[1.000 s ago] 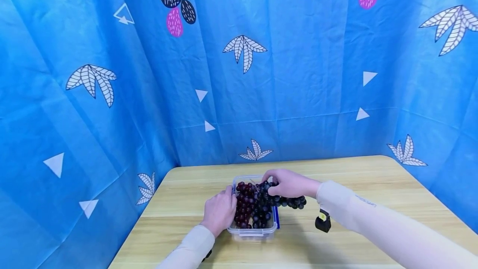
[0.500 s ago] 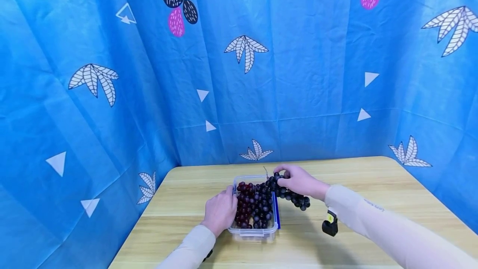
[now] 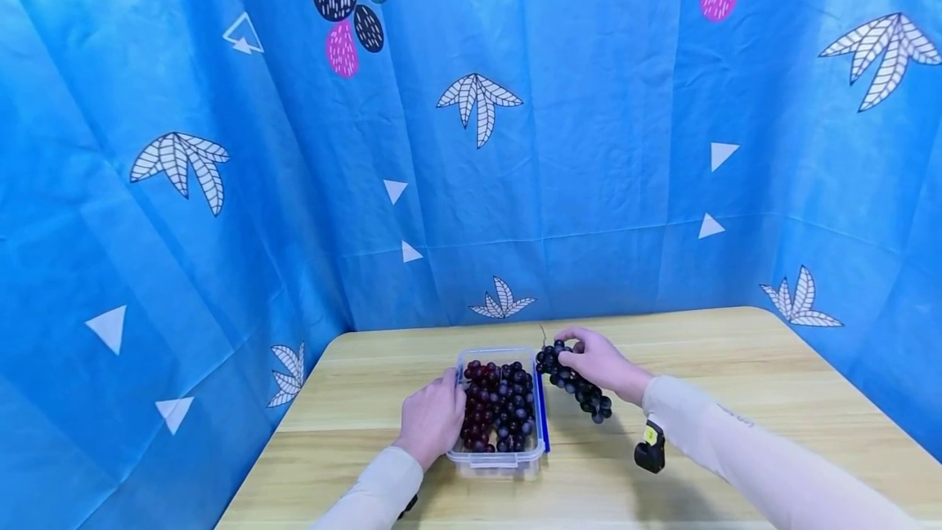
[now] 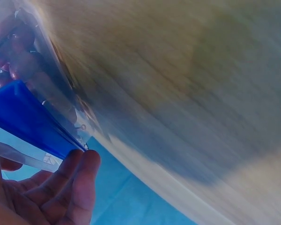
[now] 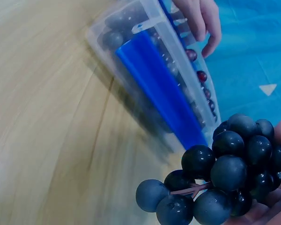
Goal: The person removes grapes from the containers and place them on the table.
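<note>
A clear plastic food container (image 3: 504, 459) stands on the table with its top uncovered. Red grapes (image 3: 478, 411) lie along its left half and black grapes (image 3: 517, 409) along its right. My left hand (image 3: 434, 415) grips the container's left wall; the left wrist view shows the fingertips at a blue side latch (image 4: 30, 119). Just right of the container, my right hand (image 3: 603, 365) holds a bunch of black grapes (image 3: 585, 395) near its upper end. A thin stem pokes up above the bunch, whose lower end hangs toward the right. Its grapes fill the lower right of the right wrist view.
Under everything is a light wood-grain table (image 3: 706, 375). Blue patterned cloth (image 3: 471, 186) closes off the back and both sides. Another blue latch (image 5: 161, 89) hangs down on the container's right side. Wrist cameras, such as the black one (image 3: 650, 450), are strapped under the sleeves.
My right hand has moved right, carrying the bunch of black grapes from over the container to beyond its right rim. The left hand has stayed on the container.
</note>
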### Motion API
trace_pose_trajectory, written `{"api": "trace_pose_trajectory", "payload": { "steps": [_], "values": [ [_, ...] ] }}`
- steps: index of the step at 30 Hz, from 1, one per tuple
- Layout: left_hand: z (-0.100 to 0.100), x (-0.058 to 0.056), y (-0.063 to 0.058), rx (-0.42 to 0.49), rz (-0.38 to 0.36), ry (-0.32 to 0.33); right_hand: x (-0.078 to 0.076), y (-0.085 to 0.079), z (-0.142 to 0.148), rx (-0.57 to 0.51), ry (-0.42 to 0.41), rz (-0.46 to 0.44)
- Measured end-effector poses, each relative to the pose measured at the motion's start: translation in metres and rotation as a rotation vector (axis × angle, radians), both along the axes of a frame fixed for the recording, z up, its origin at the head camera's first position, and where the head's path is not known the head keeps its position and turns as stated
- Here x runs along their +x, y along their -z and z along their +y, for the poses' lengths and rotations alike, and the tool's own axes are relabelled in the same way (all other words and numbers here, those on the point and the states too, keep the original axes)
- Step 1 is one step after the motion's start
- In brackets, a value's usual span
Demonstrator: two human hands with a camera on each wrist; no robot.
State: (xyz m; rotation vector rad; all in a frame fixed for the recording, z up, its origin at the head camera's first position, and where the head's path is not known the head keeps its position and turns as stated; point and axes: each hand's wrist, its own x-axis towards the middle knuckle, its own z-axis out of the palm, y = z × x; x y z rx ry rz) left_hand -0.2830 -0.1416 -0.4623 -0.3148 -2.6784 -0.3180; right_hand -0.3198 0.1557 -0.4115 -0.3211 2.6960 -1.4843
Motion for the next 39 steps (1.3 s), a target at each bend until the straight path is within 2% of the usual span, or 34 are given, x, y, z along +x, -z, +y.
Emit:
{"api": "trace_pose_trajectory", "payload": {
  "steps": [11, 21, 32, 39],
  "values": [
    [0.0, -0.002, 0.0, 0.024, -0.041, -0.03, -0.01, 0.025, 0.003, -0.006, 0.068, -0.023],
    [0.001, -0.002, -0.002, 0.019, -0.051, -0.026, -0.008, 0.037, -0.002, 0.0, 0.083, -0.03],
    [0.0, -0.002, 0.001, 0.023, -0.051, -0.034, -0.002, 0.05, -0.001, 0.037, 0.092, -0.04],
    [0.0, -0.003, 0.002, 0.035, -0.057, -0.034, 0.004, 0.058, 0.0, -0.071, 0.091, -0.145]
  ]
}}
